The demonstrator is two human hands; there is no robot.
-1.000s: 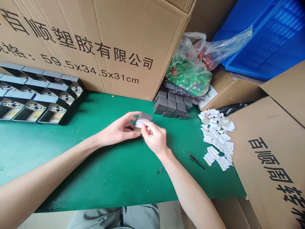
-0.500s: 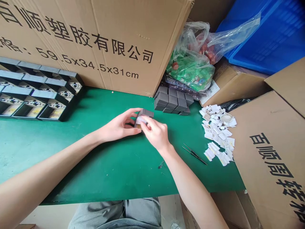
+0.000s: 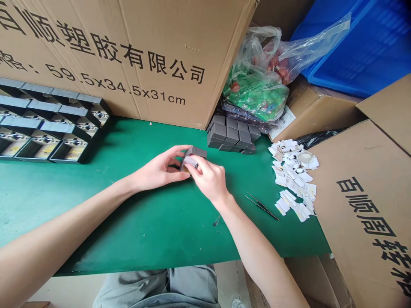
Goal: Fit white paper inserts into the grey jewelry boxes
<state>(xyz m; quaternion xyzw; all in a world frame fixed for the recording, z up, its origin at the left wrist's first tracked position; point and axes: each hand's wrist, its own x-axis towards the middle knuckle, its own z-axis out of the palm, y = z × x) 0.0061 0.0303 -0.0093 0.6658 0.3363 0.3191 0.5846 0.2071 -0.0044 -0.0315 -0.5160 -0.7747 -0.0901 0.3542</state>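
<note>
A small dark grey box (image 3: 196, 152) sits tilted on the green table top (image 3: 144, 222) at the centre. My left hand (image 3: 160, 171) grips it from the left, thumb and fingers around its sides. My right hand (image 3: 210, 179) pinches a small white paper piece (image 3: 190, 161) against the box's open face, fingers closed. Part of the box is hidden behind both hands.
Rows of open dark boxes (image 3: 48, 124) stand at the left. A stack of closed grey boxes (image 3: 233, 136) lies behind, a pile of white paper scraps (image 3: 293, 179) and tweezers (image 3: 261, 207) to the right. Large cartons (image 3: 128, 55), a plastic bag (image 3: 260, 85) and a blue crate (image 3: 359, 47) surround the table.
My right hand has pushed the white paper deeper against the box, so less of the paper shows. The left hand keeps the same grip. The view shifted slightly downward.
</note>
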